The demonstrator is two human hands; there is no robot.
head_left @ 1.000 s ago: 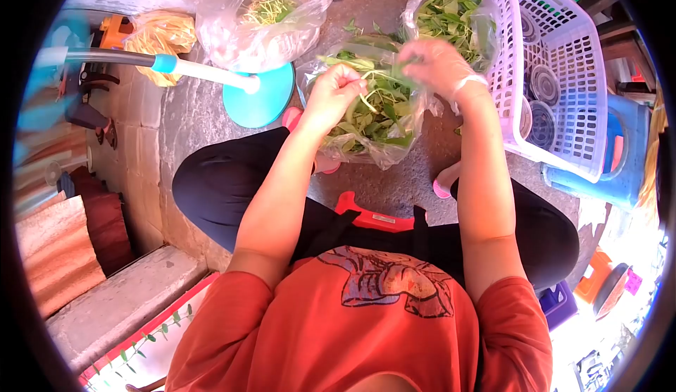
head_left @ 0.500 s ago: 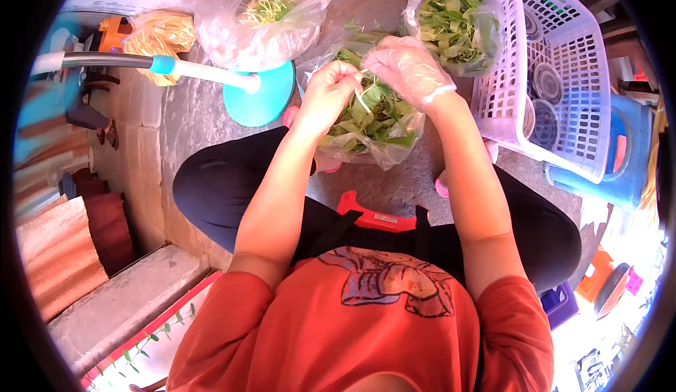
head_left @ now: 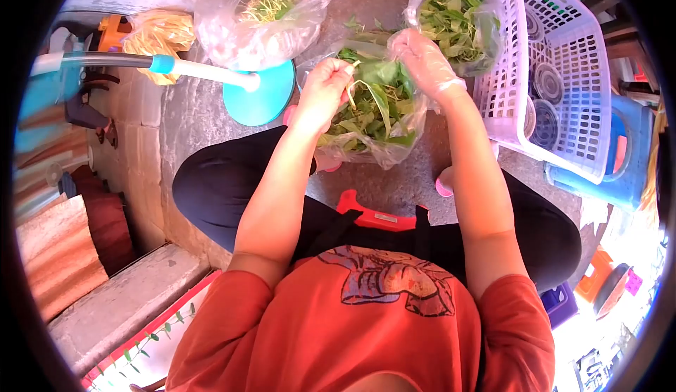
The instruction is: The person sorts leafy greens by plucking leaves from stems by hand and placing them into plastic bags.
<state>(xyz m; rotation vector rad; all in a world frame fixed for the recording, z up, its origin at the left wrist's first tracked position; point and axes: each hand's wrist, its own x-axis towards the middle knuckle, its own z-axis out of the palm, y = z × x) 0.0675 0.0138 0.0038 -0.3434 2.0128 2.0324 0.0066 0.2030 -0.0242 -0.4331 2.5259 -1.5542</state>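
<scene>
My left hand (head_left: 325, 92) is closed on a pale green stem (head_left: 354, 82), with a leaf hanging from it over the middle bag. My right hand (head_left: 424, 61) wears a clear plastic glove; its fingers are pressed together at the right edge of that bag, and what they hold is too blurred to tell. Between and below both hands, the open clear bag of leafy greens (head_left: 373, 124) rests on the ground. Just past my right hand stands a second clear bag of greens (head_left: 454, 26).
At the back left, a clear bag (head_left: 271, 36) holds pale stems beside a round turquoise base (head_left: 260, 96) with a white pole. A white plastic basket (head_left: 556, 61) stands at the right, next to a blue container (head_left: 627, 152). Yellow plastic (head_left: 162, 36) lies farther left.
My hands were together over the middle bag half a second ago and are now apart. My right hand has moved right and away from me; the leaf now hangs from my left hand.
</scene>
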